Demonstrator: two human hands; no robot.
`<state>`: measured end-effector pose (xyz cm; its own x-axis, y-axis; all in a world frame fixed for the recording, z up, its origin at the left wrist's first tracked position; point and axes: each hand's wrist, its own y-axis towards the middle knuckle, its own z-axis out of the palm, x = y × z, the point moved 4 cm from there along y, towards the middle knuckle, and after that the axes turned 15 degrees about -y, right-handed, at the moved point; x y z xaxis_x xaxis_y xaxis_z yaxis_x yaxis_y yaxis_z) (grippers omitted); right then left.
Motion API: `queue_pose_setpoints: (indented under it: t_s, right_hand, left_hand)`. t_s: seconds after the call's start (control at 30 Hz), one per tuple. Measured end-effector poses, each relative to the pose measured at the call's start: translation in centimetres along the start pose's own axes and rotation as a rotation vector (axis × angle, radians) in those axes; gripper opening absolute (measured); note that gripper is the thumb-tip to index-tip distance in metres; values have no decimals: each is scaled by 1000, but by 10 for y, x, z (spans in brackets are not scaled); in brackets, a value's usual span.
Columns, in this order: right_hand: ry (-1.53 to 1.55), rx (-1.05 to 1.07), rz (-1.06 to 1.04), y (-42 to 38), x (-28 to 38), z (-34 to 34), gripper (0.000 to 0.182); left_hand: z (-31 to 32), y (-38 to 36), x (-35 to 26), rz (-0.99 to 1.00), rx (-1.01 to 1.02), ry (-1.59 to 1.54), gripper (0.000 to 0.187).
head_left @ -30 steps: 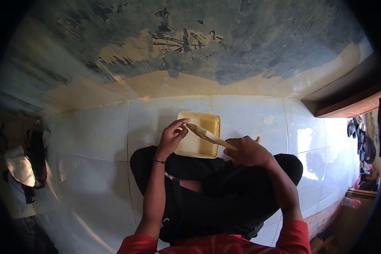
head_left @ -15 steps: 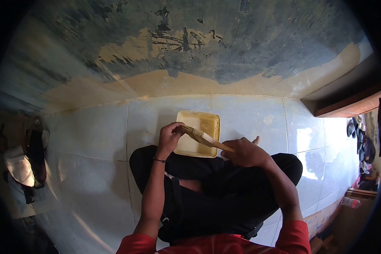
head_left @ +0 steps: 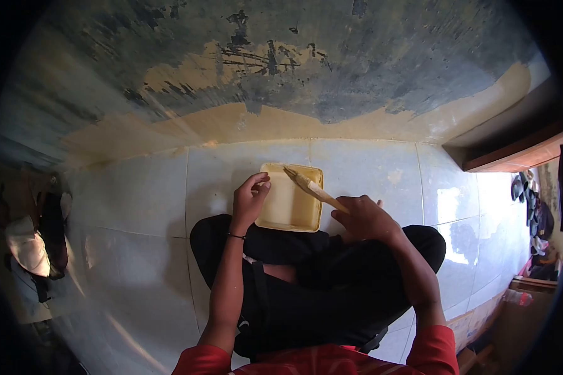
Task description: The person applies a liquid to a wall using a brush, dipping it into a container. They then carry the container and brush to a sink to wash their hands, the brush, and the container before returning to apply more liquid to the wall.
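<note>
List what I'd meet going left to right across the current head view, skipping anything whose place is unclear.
Pale bundle → left hand → square tub → right hand → plastic bottle.

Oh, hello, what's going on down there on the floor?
Someone sits on the tiled floor facing a patchy painted wall. Their right hand holds a brush by its handle, bristles over a squarish tub. The left hand is by the tub's left side, apart from the brush, fingers curled.
</note>
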<state>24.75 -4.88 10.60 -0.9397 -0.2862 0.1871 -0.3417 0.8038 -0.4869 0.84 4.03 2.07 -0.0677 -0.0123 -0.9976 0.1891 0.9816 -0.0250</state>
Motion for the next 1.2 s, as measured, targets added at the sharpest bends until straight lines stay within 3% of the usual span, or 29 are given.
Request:
queue_pose_setpoints:
  t_s: [0.17,0.2,0.23,0.27,0.33,0.57,0.67,0.77,0.83,0.97,1.03,1.2]
  right_hand:
    - [274,32,80,11,15,20,30]
    - [347,45,76,11,23,17,33]
    - [590,243,155,7,33,3,36]
    - [591,245,156,10,33,10,36]
    - [931,313,114,21,37,27,34]
    - [1050,247,187,27,31,29,28]
    - [1106,260,191,30,33,24,27]
    - [1179,311,213,38,40,23,26]
    - [1244,370,239,43,46,20,24]
    - [1253,456,289,62,47,22,24]
    - [1346,562,252,75,49,21,22]
    - [1213,617,224,91,51,6,22]
  left_hand:
    - [-8,0,4,5,-84,186,28]
    - [-8,-1,0,91,-122,273,28]
    - [-8,-2,-4,177,-159,360,27]
    - [-8,-3,-5,175,-158,359,27]
    - [-10,-2,-5,53,-187,308,23]
    - [-16,-1,-7,16,-166,276,21]
    - [-17,3,-8,-90,-161,350,26]
    - [-21,6,-4,-100,-167,485,27]
    - [-25,8,0,43,-224,424,24]
    - [-32,10,14,-150,-173,383,20]
    - [-31,12,18,-138,-140,337,20]
    - [-31,13,21,-150,-69,291,20]
